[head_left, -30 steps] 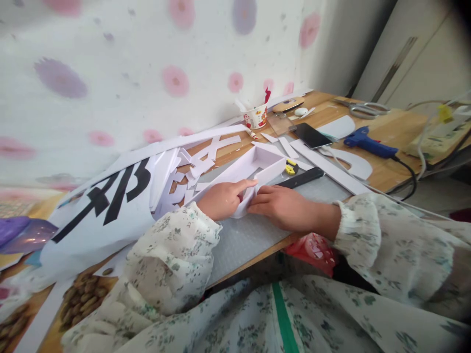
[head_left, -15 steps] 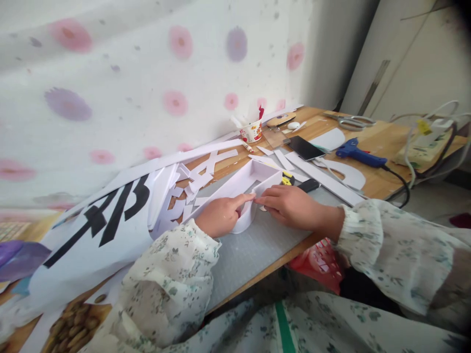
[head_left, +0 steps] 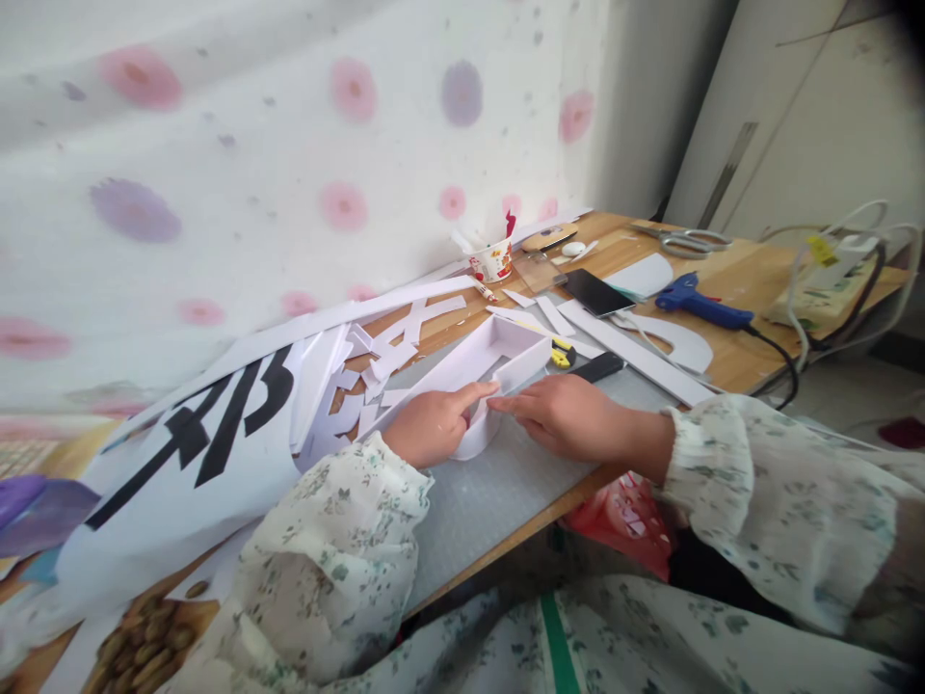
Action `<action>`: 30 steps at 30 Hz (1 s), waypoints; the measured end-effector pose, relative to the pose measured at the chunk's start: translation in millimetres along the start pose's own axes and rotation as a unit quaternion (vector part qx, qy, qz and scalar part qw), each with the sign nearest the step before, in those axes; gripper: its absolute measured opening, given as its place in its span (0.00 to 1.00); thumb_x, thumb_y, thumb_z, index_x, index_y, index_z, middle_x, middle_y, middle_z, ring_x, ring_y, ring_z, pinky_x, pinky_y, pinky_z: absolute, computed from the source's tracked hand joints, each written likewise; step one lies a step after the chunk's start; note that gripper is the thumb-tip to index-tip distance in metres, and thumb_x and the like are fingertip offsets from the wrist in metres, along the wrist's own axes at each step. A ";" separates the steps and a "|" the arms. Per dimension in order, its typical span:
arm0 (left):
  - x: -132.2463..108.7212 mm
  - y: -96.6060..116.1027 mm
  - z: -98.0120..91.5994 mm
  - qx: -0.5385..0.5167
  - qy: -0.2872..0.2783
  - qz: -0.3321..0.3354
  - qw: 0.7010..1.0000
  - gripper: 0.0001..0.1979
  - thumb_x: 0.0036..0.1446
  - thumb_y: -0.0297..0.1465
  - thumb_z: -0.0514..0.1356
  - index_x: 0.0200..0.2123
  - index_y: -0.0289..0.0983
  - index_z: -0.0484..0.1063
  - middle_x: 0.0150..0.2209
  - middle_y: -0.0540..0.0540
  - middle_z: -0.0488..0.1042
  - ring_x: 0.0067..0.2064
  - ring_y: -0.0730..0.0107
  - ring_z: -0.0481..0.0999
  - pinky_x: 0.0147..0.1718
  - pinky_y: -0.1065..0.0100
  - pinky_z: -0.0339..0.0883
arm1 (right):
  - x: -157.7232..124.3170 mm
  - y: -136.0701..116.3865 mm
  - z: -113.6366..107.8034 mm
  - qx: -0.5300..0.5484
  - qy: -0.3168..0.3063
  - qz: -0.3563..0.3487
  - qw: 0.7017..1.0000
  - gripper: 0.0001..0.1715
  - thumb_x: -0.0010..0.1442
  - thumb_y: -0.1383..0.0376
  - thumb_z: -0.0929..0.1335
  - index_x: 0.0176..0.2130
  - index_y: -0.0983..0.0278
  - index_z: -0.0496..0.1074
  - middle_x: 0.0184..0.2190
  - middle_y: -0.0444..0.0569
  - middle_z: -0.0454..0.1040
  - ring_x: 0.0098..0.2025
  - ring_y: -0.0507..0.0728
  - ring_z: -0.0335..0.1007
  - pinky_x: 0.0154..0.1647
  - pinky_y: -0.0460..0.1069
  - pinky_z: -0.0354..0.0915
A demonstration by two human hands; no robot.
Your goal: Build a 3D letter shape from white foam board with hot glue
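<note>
On the grey cutting mat (head_left: 506, 492) lies a long white frame (head_left: 498, 339) with thin upright walls, like foam board, curved at its near end. My left hand (head_left: 434, 420) is closed over the frame's near part, its index finger stretched along to a joint in the right wall. My right hand (head_left: 568, 414) reaches in from the other side, index finger extended against the outside of that wall, other fingers loosely bent. Nothing shows in it. Just beyond it lie a black-handled tool (head_left: 598, 366) and a yellow-and-black cutter (head_left: 562, 353).
White offcuts (head_left: 394, 359) and long strips litter the table's left and back. A blue glue gun (head_left: 704, 303), phone (head_left: 598, 292), scissors (head_left: 683, 240) and paper cup (head_left: 491, 260) stand or lie farther back. A printed sheet (head_left: 209, 453) is at left, a red bag (head_left: 625, 525) below the edge.
My right hand has shifted slightly left and down along the wall, its index finger now straighter. The left hand stays at the same place on the frame.
</note>
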State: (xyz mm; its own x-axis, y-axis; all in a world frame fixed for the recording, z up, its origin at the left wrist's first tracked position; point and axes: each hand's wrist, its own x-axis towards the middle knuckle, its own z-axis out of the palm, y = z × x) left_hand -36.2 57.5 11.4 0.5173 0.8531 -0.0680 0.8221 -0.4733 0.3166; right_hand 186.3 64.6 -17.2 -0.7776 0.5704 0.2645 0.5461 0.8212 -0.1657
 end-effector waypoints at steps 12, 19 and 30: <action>-1.6 0.3 -1.1 0.005 -0.004 -0.001 1.000 0.32 0.53 0.21 0.48 0.61 0.47 0.62 0.29 0.51 0.74 0.31 0.68 0.73 0.35 0.69 0.64 | -0.5 -1.3 -2.5 0.004 -0.018 0.019 1.000 0.27 0.60 0.70 0.61 0.58 0.60 0.67 0.31 0.52 0.78 0.30 0.59 0.73 0.30 0.51 0.61; -1.6 2.0 -1.8 -0.002 -0.005 -0.003 1.000 0.32 0.53 0.22 0.48 0.60 0.46 0.62 0.29 0.51 0.74 0.32 0.68 0.74 0.36 0.69 0.65 | -0.1 -0.1 -1.1 0.013 -0.013 0.013 1.000 0.26 0.61 0.69 0.60 0.58 0.61 0.67 0.31 0.52 0.78 0.30 0.58 0.73 0.31 0.50 0.62; -1.3 2.9 -2.4 -0.007 -0.007 -0.006 1.000 0.31 0.53 0.22 0.48 0.60 0.46 0.62 0.29 0.51 0.74 0.32 0.68 0.74 0.36 0.69 0.65 | -0.5 -0.6 -1.5 0.009 -0.020 0.022 1.000 0.28 0.61 0.69 0.60 0.59 0.59 0.66 0.31 0.51 0.79 0.30 0.59 0.73 0.31 0.51 0.62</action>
State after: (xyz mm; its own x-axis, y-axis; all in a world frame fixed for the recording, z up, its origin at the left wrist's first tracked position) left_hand -35.1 55.5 14.7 0.5103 0.8558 -0.0848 0.8249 -0.4593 0.3296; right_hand 186.9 63.9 -15.8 -0.7645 0.6063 0.2190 0.5750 0.7949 -0.1937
